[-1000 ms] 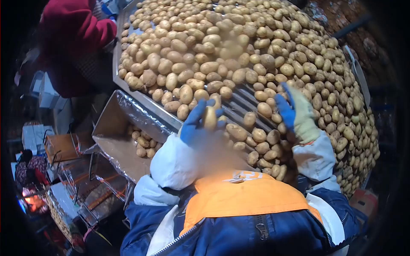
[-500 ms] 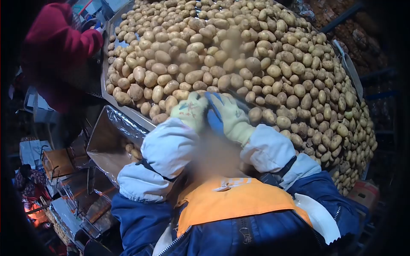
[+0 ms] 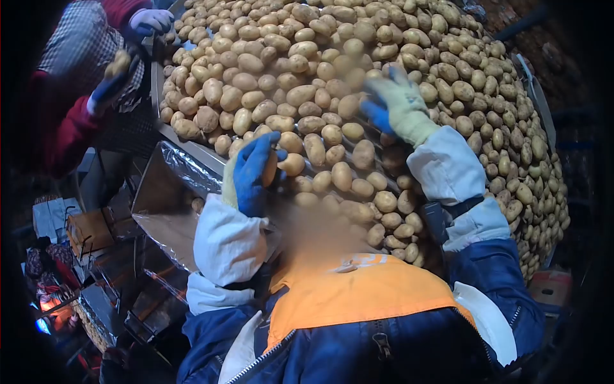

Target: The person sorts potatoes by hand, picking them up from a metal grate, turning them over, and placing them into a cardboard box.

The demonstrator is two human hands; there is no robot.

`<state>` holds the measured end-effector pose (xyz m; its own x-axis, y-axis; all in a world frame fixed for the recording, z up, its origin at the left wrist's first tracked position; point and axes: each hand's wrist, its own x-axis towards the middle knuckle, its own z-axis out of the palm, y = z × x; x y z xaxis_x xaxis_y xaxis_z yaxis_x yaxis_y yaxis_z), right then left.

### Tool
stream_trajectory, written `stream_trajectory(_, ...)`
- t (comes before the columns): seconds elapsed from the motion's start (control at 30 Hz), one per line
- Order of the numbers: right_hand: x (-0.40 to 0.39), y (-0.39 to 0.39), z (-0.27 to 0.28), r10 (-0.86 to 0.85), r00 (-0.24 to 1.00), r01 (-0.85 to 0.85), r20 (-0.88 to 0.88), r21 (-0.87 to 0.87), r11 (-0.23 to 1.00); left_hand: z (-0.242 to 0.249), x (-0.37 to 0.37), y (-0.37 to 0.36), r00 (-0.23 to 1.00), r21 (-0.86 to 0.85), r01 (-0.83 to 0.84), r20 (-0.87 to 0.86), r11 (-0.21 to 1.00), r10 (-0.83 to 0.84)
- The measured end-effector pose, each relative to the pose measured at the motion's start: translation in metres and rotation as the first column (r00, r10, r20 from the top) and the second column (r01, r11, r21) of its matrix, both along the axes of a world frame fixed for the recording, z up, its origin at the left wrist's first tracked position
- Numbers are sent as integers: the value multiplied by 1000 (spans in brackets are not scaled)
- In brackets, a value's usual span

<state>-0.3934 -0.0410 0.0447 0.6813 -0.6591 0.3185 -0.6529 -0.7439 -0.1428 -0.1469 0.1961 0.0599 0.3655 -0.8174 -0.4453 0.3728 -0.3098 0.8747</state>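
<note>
A broad heap of potatoes (image 3: 307, 96) spreads over the metal-edged table (image 3: 192, 153) before me. My left hand (image 3: 251, 176), in a pale glove with a blue palm, is turned sideways at the near left of the heap. Its fingers curl round a potato (image 3: 270, 169), mostly hidden behind them. My right hand (image 3: 400, 109), gloved alike, lies farther out over the heap, palm down with fingers apart, touching the potatoes there. Between my arms, looser potatoes (image 3: 342, 176) lie on the table surface, reaching close to my orange apron (image 3: 358, 291).
At the table's left edge stands a cardboard box (image 3: 167, 214) lined with shiny plastic. Beyond it a co-worker in red sleeves holds a potato (image 3: 119, 64) in a blue-gloved hand (image 3: 112, 86). A reddish crate (image 3: 550, 288) sits at the lower right.
My hands, together at the near edge before, have parted: the left moved left and now grips a potato, the right reached forward and right. Potatoes now show between my arms. The co-worker has turned.
</note>
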Motion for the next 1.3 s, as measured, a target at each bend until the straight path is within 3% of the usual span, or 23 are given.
stream_trajectory(0.07, 15, 16, 10, 91, 979, 9, -184, 480, 877, -3, -1, 12, 990, 36, -2, -139, 999, 7)
stream_trajectory(0.1, 8, 20, 3, 99, 977, 6, -191, 484, 875, -7, -3, 18, 963, 55, -41, -265, 998, 55)
stream_trajectory(0.17, -10, 23, -17, -18, 961, -163, 275, 618, 769, -11, -4, 26, 860, 95, -107, -490, 990, 140)
stream_trajectory(0.2, -6, 46, 36, -29, 995, -29, 93, 565, 824, -10, -8, 30, 815, 108, -139, -552, 984, 176)
stream_trajectory(0.23, -10, 61, 49, -27, 996, -30, 91, 568, 823, -10, -9, 34, 814, 111, -141, -553, 984, 179)
stream_trajectory(0.3, -19, 82, 60, -107, 991, 133, -82, 721, 680, -12, -11, 40, 789, 103, -130, -592, 986, 166)
stream_trajectory(0.37, -32, 95, 34, 155, 932, -66, -328, 266, 962, -16, -14, 49, 783, 96, -136, -599, 986, 166)
stream_trajectory(0.4, -24, 102, 26, 118, 935, -56, -336, 188, 981, -16, -13, 53, 794, 63, -68, -601, 996, 92)
stream_trajectory(0.43, -19, 101, 24, 122, 934, -61, -335, 188, 980, -15, -12, 57, 800, 30, -1, -599, 1000, 19)
stream_trajectory(0.5, -3, 87, 25, 172, 868, 59, -467, 441, 896, -13, -19, 58, 809, 27, -5, -587, 1000, 20)
stream_trajectory(0.63, 5, 85, 41, 119, 946, 59, -303, 519, 853, -18, -23, 67, 788, -21, -56, -614, 998, 32)
stream_trajectory(0.7, 19, 104, 56, 67, 952, 134, -299, 603, 787, -33, -25, 80, 521, -258, -262, -849, 930, -89)
stream_trajectory(0.77, 36, 128, 69, 165, 986, -118, -4, 686, 718, -11, -32, 75, 551, -133, -325, -831, 936, 73)
stream_trajectory(0.83, 62, 148, 70, 386, 914, -365, 127, 675, 642, -18, -34, 78, 342, -65, -469, -933, 881, 113)
stream_trajectory(0.87, 76, 157, 79, 490, 863, -444, 122, 646, 621, -23, -32, 82, 343, -74, -530, -930, 845, 134)
stream_trajectory(0.97, 92, 172, 59, 439, 837, -538, 326, 635, 554, -13, -12, 115, 406, -14, -639, -855, 769, 322)
stream_trajectory(1.03, 89, 167, 51, 407, 817, -576, 408, 544, 611, -6, -1, 133, 430, 40, -700, -774, 713, 466)
stream_trajectory(1.1, 79, 159, 47, 210, 898, -428, 388, 654, 623, -1, 8, 150, 436, 92, -749, -677, 656, 593)
stream_trajectory(1.13, 72, 150, 38, 233, 890, -428, 391, 545, 721, -6, 16, 162, 433, 90, -755, -675, 649, 598)
stream_trajectory(1.17, 64, 140, 22, 255, 883, -421, 394, 423, 802, -17, 26, 177, 620, -5, -711, -476, 703, 623)
stream_trajectory(1.2, 54, 132, 3, 164, 878, -407, 449, 523, 749, -22, 32, 185, 757, -79, -640, -237, 764, 609)
stream_trajectory(1.23, 51, 132, 11, 166, 875, -412, 454, 520, 749, -21, 33, 183, 757, -83, -641, -233, 763, 610)
stream_trajectory(1.3, 39, 127, 36, 381, 924, -374, 5, 206, 904, -22, 31, 165, 795, -20, -571, 235, 821, 559)
